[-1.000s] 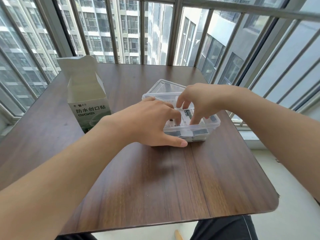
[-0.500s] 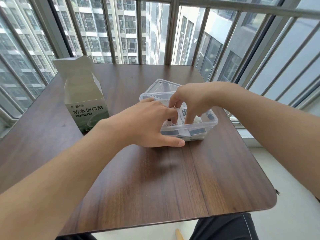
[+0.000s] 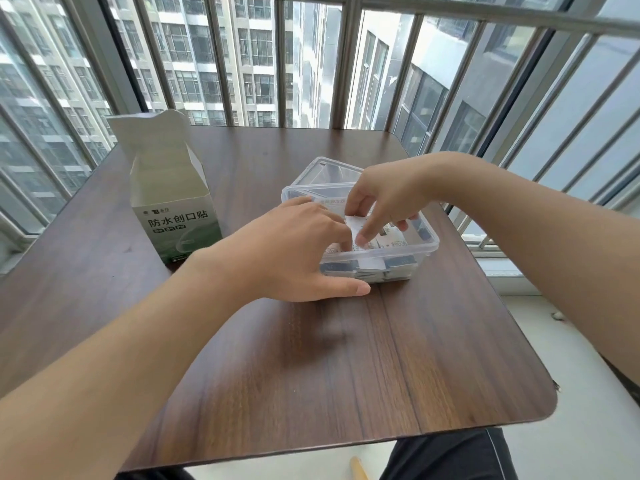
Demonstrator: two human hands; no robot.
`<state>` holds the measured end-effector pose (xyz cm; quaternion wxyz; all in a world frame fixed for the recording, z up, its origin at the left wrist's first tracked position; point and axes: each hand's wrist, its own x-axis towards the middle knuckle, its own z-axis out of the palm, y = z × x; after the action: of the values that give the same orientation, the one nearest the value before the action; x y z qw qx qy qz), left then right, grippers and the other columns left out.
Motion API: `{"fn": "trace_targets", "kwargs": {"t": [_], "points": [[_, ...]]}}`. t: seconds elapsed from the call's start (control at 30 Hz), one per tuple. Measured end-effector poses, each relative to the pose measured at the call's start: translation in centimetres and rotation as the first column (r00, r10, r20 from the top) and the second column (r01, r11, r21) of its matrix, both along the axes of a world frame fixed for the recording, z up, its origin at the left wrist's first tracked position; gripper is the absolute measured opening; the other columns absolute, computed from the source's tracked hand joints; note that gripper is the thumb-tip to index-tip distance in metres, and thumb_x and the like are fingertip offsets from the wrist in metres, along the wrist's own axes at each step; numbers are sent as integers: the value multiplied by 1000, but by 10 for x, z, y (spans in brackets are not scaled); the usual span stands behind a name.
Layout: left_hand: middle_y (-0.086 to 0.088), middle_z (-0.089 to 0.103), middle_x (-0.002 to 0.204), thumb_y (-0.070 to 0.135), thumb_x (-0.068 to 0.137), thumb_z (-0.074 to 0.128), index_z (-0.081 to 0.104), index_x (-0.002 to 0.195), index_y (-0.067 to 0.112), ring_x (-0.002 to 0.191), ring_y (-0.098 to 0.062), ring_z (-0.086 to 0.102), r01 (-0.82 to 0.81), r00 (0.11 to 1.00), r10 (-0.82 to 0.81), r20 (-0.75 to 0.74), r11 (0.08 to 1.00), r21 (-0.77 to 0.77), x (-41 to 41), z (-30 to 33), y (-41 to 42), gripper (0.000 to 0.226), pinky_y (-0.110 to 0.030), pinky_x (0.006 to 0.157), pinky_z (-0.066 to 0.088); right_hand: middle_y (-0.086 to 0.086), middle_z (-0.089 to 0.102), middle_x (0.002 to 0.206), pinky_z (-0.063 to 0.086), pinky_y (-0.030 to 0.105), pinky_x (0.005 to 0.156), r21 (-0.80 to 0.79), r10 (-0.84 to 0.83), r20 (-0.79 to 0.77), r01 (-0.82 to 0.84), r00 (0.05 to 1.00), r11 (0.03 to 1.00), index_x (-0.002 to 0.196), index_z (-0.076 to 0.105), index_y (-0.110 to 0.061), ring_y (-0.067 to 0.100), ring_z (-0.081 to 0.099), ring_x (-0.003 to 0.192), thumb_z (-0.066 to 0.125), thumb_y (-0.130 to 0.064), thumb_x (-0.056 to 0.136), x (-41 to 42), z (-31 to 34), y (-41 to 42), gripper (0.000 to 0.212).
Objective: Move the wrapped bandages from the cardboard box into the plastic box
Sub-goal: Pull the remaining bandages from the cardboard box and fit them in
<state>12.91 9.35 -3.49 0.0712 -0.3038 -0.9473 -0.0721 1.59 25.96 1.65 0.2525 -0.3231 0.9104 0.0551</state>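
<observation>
Wrapped bandages lie packed inside the clear plastic box, which sits on the dark wooden counter right of centre. At far left stands the open cardboard box, upright, top flaps raised, green and white with printed characters on its near face, well apart from the plastic box. The left hand rests against the near left wall of the plastic box, thumb stretched along the counter at the box's near base, fingers curled over the rim. The right hand reaches down into the box from above, fingers bent and pinching a white bandage wrapper. Behind the box a clear lid lies flat, touching its far side. Beyond the counter, window bars front tall buildings.
</observation>
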Motion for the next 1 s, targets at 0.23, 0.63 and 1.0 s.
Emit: {"fn": "trace_targets", "kwargs": {"t": [0.23,0.63,1.0], "points": [[13,70,103,83,83,40,71,104,27,104,-12,62,-32,999,32,-13,999,-6,6,-3,-3,67,-32,113,30,-5,69,116,48,25,51,2,-26,28,26,999,1000,137,57,-25,15,63,62,74,-41,87,-4,0,-1,55],[14,70,114,86,81,37,71,114,29,107,-10,62,-61,998,60,-23,997,-48,1,-3,-3,74,-30,113,30,11,70,122,44,22,46,43,-32,74,28,997,999,130,62,-29,12,52,50,66,-51,91,-10,-7,-15,45],[8,59,130,43,96,57,62,127,21,121,-11,53,-333,900,435,-25,723,605,7,7,-19,38,-31,103,41,1,77,94,59,27,63,-747,-463,-48,276,885,605,102,74,-14,16,73,79,75,-31,89,-23,29,38,21]]}}
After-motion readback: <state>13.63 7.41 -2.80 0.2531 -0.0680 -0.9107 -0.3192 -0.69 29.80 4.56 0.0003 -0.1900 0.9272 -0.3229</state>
